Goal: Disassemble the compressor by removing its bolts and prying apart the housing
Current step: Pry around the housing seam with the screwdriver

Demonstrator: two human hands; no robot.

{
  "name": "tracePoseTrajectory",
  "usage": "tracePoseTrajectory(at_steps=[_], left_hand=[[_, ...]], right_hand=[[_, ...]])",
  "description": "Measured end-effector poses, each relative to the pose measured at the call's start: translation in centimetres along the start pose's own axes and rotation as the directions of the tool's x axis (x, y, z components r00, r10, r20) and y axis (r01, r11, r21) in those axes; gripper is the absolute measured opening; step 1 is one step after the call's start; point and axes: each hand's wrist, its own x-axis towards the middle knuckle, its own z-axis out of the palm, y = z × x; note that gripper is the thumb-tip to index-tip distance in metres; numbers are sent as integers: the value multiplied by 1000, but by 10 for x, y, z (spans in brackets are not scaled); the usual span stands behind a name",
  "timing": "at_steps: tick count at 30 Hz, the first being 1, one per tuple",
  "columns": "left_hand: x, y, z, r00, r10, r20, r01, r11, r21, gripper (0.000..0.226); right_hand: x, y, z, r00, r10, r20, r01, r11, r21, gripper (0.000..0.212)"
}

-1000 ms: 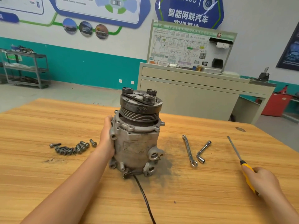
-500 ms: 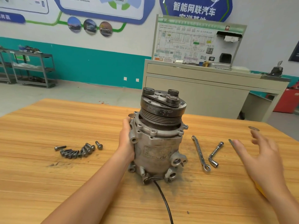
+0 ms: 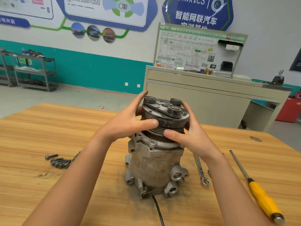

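The grey metal compressor [image 3: 156,165] stands upright on the wooden table [image 3: 48,185], its dark pulley and clutch plate [image 3: 164,111] on top. My left hand [image 3: 130,121] grips the left side of the pulley, thumb across its grooved front. My right hand [image 3: 187,132] grips the right side, thumb on the grooves. Several removed bolts [image 3: 59,161] lie in a pile to the left. A yellow-handled screwdriver [image 3: 259,194] lies on the table at the right.
A slim ring spanner [image 3: 201,171] lies right of the compressor, a second tool mostly hidden behind my right forearm. A black cable [image 3: 158,209] runs from the compressor's base toward me. A beige cabinet [image 3: 203,98] stands behind the table.
My left hand rose from the housing's side to the pulley. My right hand let go of the screwdriver, now lying on the table, and came across to the pulley's right side.
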Motion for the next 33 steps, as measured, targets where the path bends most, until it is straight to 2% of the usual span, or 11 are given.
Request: tracePoseTrajectory(at_steps=[2,3,5,12,18,22,24,28,33], left_hand=[[3,-3,9,1000,15,7,-15,999,-45,109],[4,-4,13,1000,23,-5,-23,998,-63,113],[4,-2,14,999,32,-34,-35,997,-74,117],[2,-2,17,990,60,-127,-70,995,-78,107],[1,-2,15,989,70,-133,-81,993,-82,99],[4,-2,12,986,46,-158,-65,991,-118,82],[4,1,12,983,56,-172,-75,991,-108,87],[4,15,10,970,173,-172,-186,981,-59,107],[5,15,11,975,145,-166,-160,984,-76,96]], right_hand=[[4,2,0,999,-48,-17,49,997,56,76],[5,3,0,997,-66,-25,68,995,73,74],[7,6,0,995,-94,-41,98,990,98,75],[8,10,6,977,-171,-125,190,969,159,69],[9,8,9,976,-169,-134,192,964,184,72],[13,4,10,982,-155,-111,177,957,230,66],[14,2,8,980,-174,-93,191,956,223,72],[13,-5,1,960,-248,-127,269,945,186,88],[14,-4,2,970,-218,-111,238,946,219,83]])
